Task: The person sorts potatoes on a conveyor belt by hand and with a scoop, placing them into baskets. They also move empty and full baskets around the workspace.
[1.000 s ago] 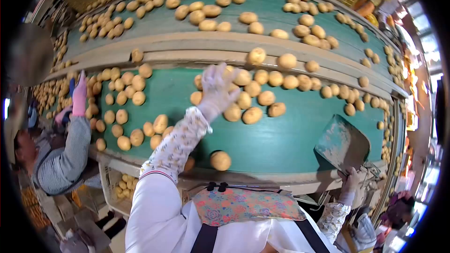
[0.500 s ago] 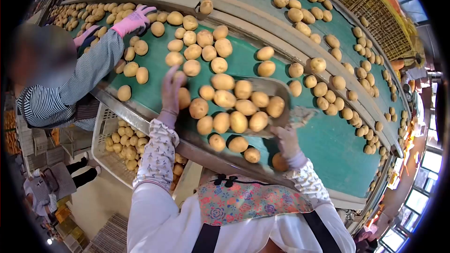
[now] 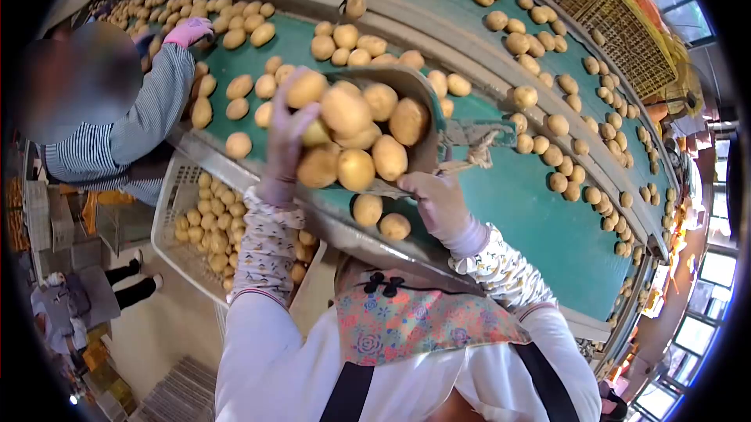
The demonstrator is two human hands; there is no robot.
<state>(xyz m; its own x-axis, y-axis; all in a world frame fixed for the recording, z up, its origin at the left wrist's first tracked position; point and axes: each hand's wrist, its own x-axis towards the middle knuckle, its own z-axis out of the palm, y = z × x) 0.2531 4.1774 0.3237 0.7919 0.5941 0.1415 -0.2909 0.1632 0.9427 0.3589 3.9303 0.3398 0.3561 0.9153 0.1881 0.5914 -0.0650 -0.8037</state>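
Note:
A scoop (image 3: 426, 144) full of potatoes is raised above the green conveyor belt (image 3: 540, 242), its open side to the left. My right hand (image 3: 434, 199), in a thin glove, is closed on the scoop's lower right edge. At the open side, my left hand (image 3: 288, 136) is spread against the potatoes (image 3: 344, 113), its fingers partly behind them. Two potatoes (image 3: 381, 217) lie below the scoop near the belt's front edge. More potatoes rest behind the scoop and to its left.
A co-worker in pink gloves (image 3: 188, 31) reaches over the belt at the left. Below stands a white crate (image 3: 168, 219) of potatoes. A metal divider (image 3: 469, 58) separates a farther belt with potatoes. Yellow crates (image 3: 626, 39) stand at the upper right. Another person (image 3: 86, 297) is at the lower left.
The scoop has risen off the belt and moved left, tilted, with potatoes gathered in it. My right hand moved left and up with it. The co-worker's pink glove has shifted left.

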